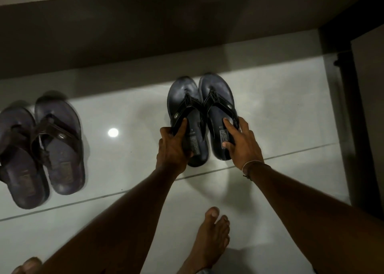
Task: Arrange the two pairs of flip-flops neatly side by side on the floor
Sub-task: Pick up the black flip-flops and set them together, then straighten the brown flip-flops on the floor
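Note:
Two pairs of dark flip-flops are on the white tiled floor. The black pair is at centre right: its left flip-flop (185, 99) and right flip-flop (216, 93) sit side by side, toes pointing away from me. My left hand (173, 147) grips the heel of the left one. My right hand (242, 143) grips the heel and outer edge of the right one. The brown-strapped pair lies at the far left, one flip-flop (17, 161) beside the other (62, 149), heels toward me, slightly angled.
A dark wall base (145, 41) runs behind the flip-flops. A dark door frame (349, 86) stands at the right. My bare foot (209, 240) is on the tile near the bottom centre, and toes of the other foot (27, 265) show at the bottom left.

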`<state>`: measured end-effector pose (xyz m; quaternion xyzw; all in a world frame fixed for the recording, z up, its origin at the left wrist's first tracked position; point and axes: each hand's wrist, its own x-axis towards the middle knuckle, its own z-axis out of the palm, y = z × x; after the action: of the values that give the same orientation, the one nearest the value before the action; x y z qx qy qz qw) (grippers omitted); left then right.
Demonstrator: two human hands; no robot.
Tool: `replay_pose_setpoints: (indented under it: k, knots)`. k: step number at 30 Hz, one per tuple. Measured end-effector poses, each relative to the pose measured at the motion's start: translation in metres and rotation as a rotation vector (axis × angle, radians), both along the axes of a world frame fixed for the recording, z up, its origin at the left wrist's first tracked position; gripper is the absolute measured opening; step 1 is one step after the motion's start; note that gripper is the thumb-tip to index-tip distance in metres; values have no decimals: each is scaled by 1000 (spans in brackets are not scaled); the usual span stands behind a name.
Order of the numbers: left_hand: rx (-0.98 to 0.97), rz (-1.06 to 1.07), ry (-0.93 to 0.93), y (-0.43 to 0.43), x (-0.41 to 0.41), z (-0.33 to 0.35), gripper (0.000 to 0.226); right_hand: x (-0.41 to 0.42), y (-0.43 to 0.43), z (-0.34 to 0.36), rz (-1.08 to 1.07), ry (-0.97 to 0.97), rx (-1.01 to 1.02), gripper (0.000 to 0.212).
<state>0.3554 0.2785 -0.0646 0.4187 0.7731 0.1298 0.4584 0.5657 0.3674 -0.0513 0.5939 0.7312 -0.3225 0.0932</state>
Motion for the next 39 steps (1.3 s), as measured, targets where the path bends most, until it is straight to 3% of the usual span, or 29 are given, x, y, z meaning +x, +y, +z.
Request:
replay_pose_setpoints:
  k: [4,9,12,16,20,28,32,39]
  knots:
    - [21,14,46,-4,1,8,100,1,-2,7,2,-45,6,76]
    - [192,33,117,-68,-22,44,69,-20,-52,39,-81,-172,283,63]
    - [137,4,156,-136,-66,64,61,-71,-110,58,-22,-53,274,55]
    - [137,71,347,-219,-161,75,50,-174,-180,64,118,143,174,46]
    - [34,174,539,-283,-264,70,41,-279,-224,49,209,175,77,45]
    - [-39,153,277,-308,-362,31,70,-365,-242,8,188,87,31,63]
    - [30,4,266,-293,-364,21,69,-369,-243,-3,261,6,72,65]
    - [-6,19,241,-295,-370,16,80,-380,-258,-7,192,13,51,70]
